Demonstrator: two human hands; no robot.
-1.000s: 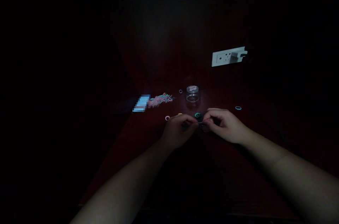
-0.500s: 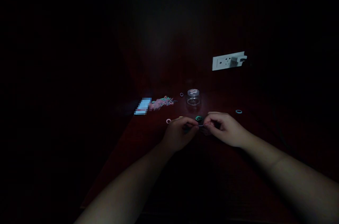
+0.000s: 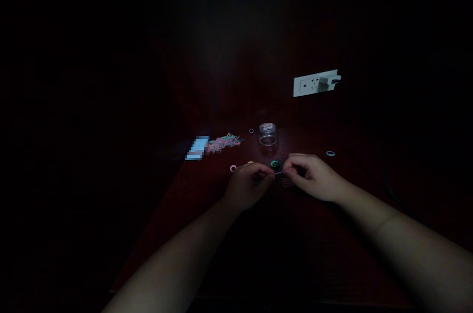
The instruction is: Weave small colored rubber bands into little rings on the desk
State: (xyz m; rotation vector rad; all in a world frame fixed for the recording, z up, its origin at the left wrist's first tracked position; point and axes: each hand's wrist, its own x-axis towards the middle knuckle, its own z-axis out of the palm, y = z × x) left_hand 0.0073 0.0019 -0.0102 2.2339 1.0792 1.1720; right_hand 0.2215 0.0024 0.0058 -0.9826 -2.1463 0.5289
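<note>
Between my two hands a thin, pale band [image 3: 278,173] is stretched, pinched at its left end by my left hand [image 3: 248,185] and at its right end by my right hand [image 3: 312,176]. Just beyond the fingertips lie green rings [image 3: 275,164]. Some pinkish bands [image 3: 286,183] rest on the table below my right fingertips, partly hidden. A pink ring [image 3: 232,168] is beside my left hand, and a yellowish one [image 3: 251,162] shows partly behind it.
A clear lidded jar [image 3: 268,136] stands behind the hands. Left of it are a small ring [image 3: 251,131], a pile of coloured bands [image 3: 224,143] and a blurred bright phone-like object [image 3: 197,148]. A blue ring [image 3: 330,154] lies right. A socket [image 3: 314,83] holds a plug on the wall.
The band between my fingertips is drawn straighter, and my hands are slightly farther apart. The whole view has shifted a little, with things appearing slightly farther left and up.
</note>
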